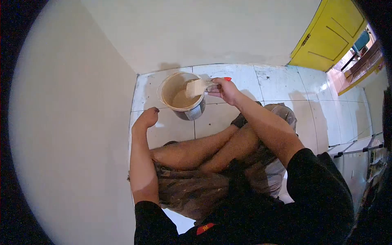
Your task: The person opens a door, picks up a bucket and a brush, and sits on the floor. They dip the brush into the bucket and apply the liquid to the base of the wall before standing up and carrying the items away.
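Note:
A bucket (194,113) stands on the tiled floor near the wall corner, with beige, wet-looking material inside. My right hand (222,89) grips a wide brush (197,87) by its handle, which has a red end. The brush head is coated in beige and hangs over the bucket's right rim. On the near left side of the bucket, my left hand (149,117) is curled with its fingers pressed together, apart from the bucket. Whether anything is inside it is hidden.
Crossed legs (196,153) lie between my arms on the floor tiles (228,116). Walls (196,32) rise at the left and ahead. A yellow door (332,34) stands at the upper right beside a doorway. A metal-framed object (355,151) is at the right edge.

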A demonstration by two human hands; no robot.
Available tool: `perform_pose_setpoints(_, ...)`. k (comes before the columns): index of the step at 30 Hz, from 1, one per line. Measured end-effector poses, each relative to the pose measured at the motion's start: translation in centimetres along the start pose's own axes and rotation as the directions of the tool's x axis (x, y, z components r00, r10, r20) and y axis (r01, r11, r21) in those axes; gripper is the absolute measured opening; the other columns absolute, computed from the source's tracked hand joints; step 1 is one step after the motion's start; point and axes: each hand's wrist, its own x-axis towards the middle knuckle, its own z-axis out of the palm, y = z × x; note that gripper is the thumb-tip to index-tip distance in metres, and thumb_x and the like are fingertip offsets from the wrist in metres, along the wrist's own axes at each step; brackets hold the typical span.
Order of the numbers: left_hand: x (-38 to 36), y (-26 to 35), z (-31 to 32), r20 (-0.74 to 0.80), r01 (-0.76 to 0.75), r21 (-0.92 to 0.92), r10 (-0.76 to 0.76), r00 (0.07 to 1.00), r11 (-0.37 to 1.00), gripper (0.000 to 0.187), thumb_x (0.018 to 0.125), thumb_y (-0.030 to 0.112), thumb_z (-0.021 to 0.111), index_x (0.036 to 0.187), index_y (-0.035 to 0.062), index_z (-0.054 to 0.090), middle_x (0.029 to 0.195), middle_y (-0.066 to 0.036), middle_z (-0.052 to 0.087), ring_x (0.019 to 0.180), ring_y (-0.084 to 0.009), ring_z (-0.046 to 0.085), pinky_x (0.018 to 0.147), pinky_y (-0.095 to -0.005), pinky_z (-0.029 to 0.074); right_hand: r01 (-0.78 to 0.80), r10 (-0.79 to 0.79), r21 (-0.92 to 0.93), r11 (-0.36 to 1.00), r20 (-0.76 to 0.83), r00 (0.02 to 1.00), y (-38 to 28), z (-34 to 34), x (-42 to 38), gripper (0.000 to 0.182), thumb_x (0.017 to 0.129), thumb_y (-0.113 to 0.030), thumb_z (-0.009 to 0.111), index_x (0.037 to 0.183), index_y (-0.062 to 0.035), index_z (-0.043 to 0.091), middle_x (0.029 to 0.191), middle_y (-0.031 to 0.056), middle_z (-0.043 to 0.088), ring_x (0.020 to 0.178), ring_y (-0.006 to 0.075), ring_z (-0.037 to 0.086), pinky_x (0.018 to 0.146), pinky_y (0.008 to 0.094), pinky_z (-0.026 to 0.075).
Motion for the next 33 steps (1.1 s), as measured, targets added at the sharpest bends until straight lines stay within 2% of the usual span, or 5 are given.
perform_pose_setpoints(9, 1.0, -1.7, 1.0, -0.005, -0.062, 0.001, 0.062, 0.998, 0.998, 0.037, 0.082, 0.01, 0.035, 0.11, 0.0015, 0.056, 0.11, -0.022, 0.056, 0.104, -0.0345, 0.054, 0.091, -0.0391, 0.041, -0.038, 0.035, -0.108, 0.993, -0.024, 0.999, -1.1, 0.7, -1.1, 0.025, 0.085, -0.018, 0.047, 0.102, -0.0009, 0.053, 0.094, 0.0101, 0.059, 0.084, 0.0202, 0.06, 0.075, 0.0355, 0.054)
perform_pose_setpoints(15, -2.1, -0.6, -2.1, -0.036, 0.005, 0.054, -0.003, 0.999, 0.999, 0.035, 0.085, 0.015, 0.035, 0.109, 0.0024, 0.056, 0.11, -0.023, 0.055, 0.103, -0.0345, 0.054, 0.091, -0.0393, 0.041, 0.048, -0.063, 0.13, 0.99, 0.112, 0.992, -5.5, 2.6, -1.5, 0.027, 0.088, -0.017, 0.041, 0.107, 0.0011, 0.05, 0.1, 0.0185, 0.059, 0.092, 0.0278, 0.06, 0.085, 0.0385, 0.05)
perform_pose_setpoints(19, -8.5, 1.1, -6.3, -0.178, -0.024, -0.268, -0.025, 0.984, 0.963, 0.03, 0.087, 0.017, 0.041, 0.11, 0.0037, 0.054, 0.099, -0.021, 0.06, 0.088, -0.0293, 0.06, 0.079, -0.0363, 0.046, 0.154, -0.191, 0.21, 0.965, 0.169, 0.967, -12.6, 2.6, -2.8, 0.029, 0.089, -0.02, 0.042, 0.107, 0.0013, 0.05, 0.097, 0.0164, 0.06, 0.089, 0.0265, 0.061, 0.085, 0.0357, 0.05)
perform_pose_setpoints(25, -18.7, 4.5, -7.7, -0.17, -0.042, -0.553, -0.063, 0.983, 0.832, 0.027, 0.092, 0.018, 0.042, 0.114, 0.0053, 0.052, 0.093, -0.005, 0.06, 0.076, -0.0116, 0.054, 0.067, -0.0252, 0.044, 0.486, -0.482, 0.052, 0.873, -0.062, 0.874, -16.6, -5.9, -4.8, 0.034, 0.089, -0.022, 0.041, 0.113, 0.0014, 0.048, 0.104, 0.0173, 0.056, 0.097, 0.0264, 0.057, 0.083, 0.0368, 0.049)
perform_pose_setpoints(33, -17.4, -1.0, 3.4, -0.433, 0.239, -0.326, -0.37, 0.822, 0.914, 0.027, 0.088, 0.019, 0.048, 0.103, -0.0024, 0.055, 0.092, -0.015, 0.058, 0.08, -0.0232, 0.057, 0.073, -0.0335, 0.045, 0.575, -0.672, -0.352, 0.739, -0.442, 0.594, -2.3, -23.8, -3.4, 0.034, 0.088, -0.019, 0.049, 0.113, 0.0038, 0.052, 0.104, 0.0121, 0.059, 0.096, 0.0213, 0.057, 0.084, 0.0335, 0.047)
